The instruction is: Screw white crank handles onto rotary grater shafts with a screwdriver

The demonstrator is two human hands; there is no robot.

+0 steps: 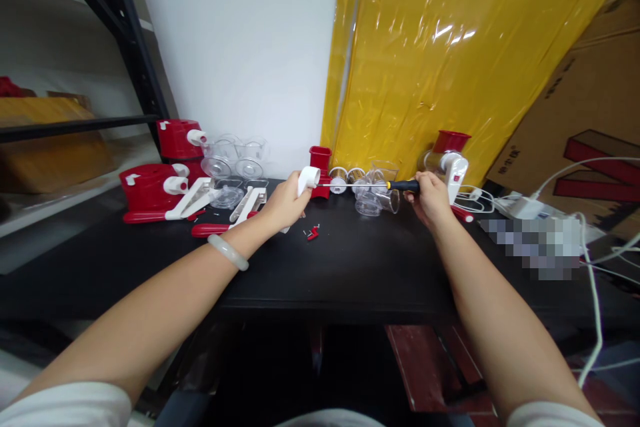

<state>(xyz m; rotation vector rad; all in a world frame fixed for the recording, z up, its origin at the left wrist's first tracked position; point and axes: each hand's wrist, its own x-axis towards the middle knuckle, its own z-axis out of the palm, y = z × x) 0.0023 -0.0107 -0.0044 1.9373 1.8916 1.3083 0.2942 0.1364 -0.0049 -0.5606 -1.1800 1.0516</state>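
My left hand (286, 205) is closed around a white plastic part (309, 177) with a round open end that faces right. In my right hand (429, 197) is a screwdriver (403, 185) with a black and yellow handle, held level. Its long thin shaft points left, and the tip meets or lies just in front of the white part's round end; I cannot tell how deep it reaches. On the black table below my left hand lie a small red piece (313, 233) and a few tiny screws. A red hopper piece (320, 159) stands just behind the white part.
Red grater bases (145, 190) with white fittings sit at the left, beside clear plastic cups (235, 153) and a white-and-red handle (245, 207). Metal drums (339, 180) and clear parts (370, 200) stand mid-back. An assembled grater (453, 167) and white cables (593, 280) are at the right.
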